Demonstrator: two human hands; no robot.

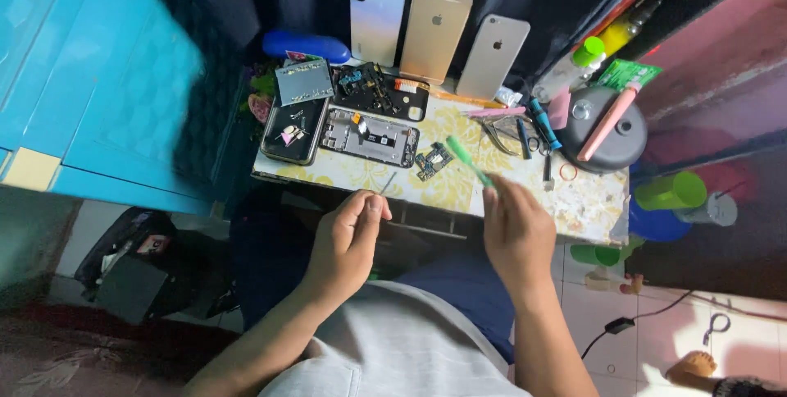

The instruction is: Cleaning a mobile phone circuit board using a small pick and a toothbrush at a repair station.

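A person seated at a small desk covered in a yellow floral cloth works with both hands above the near edge. The right hand has its fingers closed around a slim green tool, which slants up and away over the desk toward a small loose circuit board. The left hand is loosely curled, thumb and forefinger pinched together on a thin, dark, pin-like piece too small to make out. Just beyond the hands lies an opened phone frame with its insides showing, beside a dark phone body at the desk's left end. Three phones stand propped back-out against a dark curtain behind. Tweezers and small screwdrivers lie scattered toward the right, near a round dark container with a pink tool resting across it.
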